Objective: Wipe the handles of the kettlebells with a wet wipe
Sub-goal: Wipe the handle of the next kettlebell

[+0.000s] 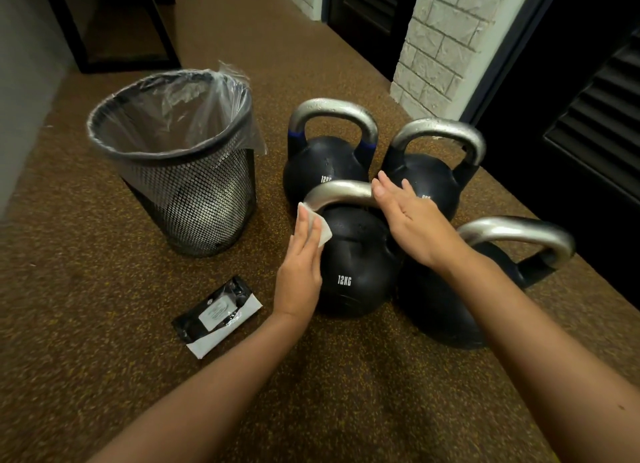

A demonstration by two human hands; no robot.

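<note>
Several black kettlebells with silver handles stand close together on the floor. The nearest, marked 12KG [353, 265], has its handle [337, 189] between my hands. My left hand [303, 261] presses a white wet wipe [320, 228] with straight fingers against the left end of that handle. My right hand [405, 216] lies flat, fingers straight, on the right end of the same handle. Behind stand a kettlebell with blue bands [325, 164] and another [436, 182]. A fourth [450, 299] sits at the right, partly hidden by my right forearm.
A black mesh waste bin [194, 192] with a clear plastic liner stands left of the kettlebells. A black wet wipe packet [216, 315] lies on the speckled brown floor by my left forearm. A white brick pillar [446, 46] and dark louvred doors [595, 123] stand behind.
</note>
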